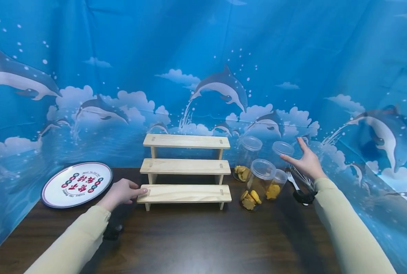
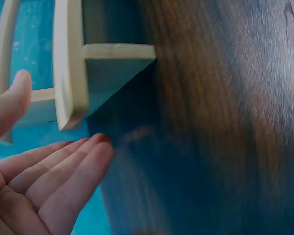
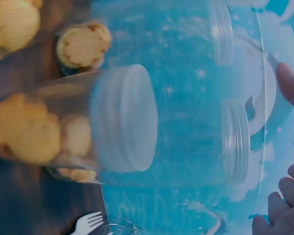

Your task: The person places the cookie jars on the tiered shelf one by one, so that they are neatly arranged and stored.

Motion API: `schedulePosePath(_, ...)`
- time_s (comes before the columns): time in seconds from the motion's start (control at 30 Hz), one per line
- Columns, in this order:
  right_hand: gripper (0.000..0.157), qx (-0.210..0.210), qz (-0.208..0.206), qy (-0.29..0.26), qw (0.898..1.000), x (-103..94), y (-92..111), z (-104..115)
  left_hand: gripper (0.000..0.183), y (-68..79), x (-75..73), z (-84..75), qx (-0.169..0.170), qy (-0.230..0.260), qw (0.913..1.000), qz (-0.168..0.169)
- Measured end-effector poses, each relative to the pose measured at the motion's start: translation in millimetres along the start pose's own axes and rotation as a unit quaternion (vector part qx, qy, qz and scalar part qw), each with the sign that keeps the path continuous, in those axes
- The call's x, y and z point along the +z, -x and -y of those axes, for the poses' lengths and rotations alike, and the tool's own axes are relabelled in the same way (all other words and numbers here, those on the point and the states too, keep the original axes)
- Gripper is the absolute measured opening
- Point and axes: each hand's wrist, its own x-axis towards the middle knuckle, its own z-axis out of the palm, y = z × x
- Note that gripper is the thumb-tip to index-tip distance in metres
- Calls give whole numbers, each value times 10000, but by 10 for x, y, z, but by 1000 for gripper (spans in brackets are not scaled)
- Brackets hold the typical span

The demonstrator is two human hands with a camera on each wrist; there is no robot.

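Note:
A three-tier pale wooden stand (image 1: 186, 194) stands at the middle of the table. My left hand (image 1: 123, 193) is at the left end of its lowest tier. In the left wrist view the left hand (image 2: 54, 186) has its thumb apart and its fingers extended beside the board's end (image 2: 71, 98); contact is unclear. To the right, my right hand (image 1: 305, 163) spreads thumb and fingers near the lid of a back clear jar (image 1: 283, 147). The right wrist view shows that jar's lid (image 3: 236, 142) between the jars and the spread right hand (image 3: 286, 196), which holds nothing.
Other lidded clear jars, a tall back one (image 1: 250, 144), a front one (image 1: 263, 169) and a small one (image 1: 275, 186), contain yellow biscuits. A white fork (image 1: 292, 180) and a wire whisk (image 1: 302, 177) lie behind the right wrist. A white plate (image 1: 77, 184) with red lettering leans at left.

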Motion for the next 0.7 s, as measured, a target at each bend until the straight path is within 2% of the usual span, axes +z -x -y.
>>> schedulePosePath(0.17, 102, 473, 243, -642, 9965, 35, -120, -90, 47, -54, 79, 10, -442, 631, 9970, 105)
schedulePosePath(0.27, 103, 557, 357, -1067, 9921, 74, -165, -175, 38, -83, 104, 12, -655, 962, 9931, 132)
schedulePosePath(0.4, 103, 507, 534, -1411, 9873, 111, -212, -277, 41, -128, 108, 14, -897, 1264, 9878, 161)
schedulePosePath(0.57, 102, 488, 690, -1481, 9853, 147, -281, -339, 44, -164, 94, 28, -1032, 1487, 9832, 241)
schedulePosePath(0.7, 104, 574, 710, -1178, 9888, 179, -355, -351, 44, -178, 78, 29, -1074, 1590, 9809, 302)
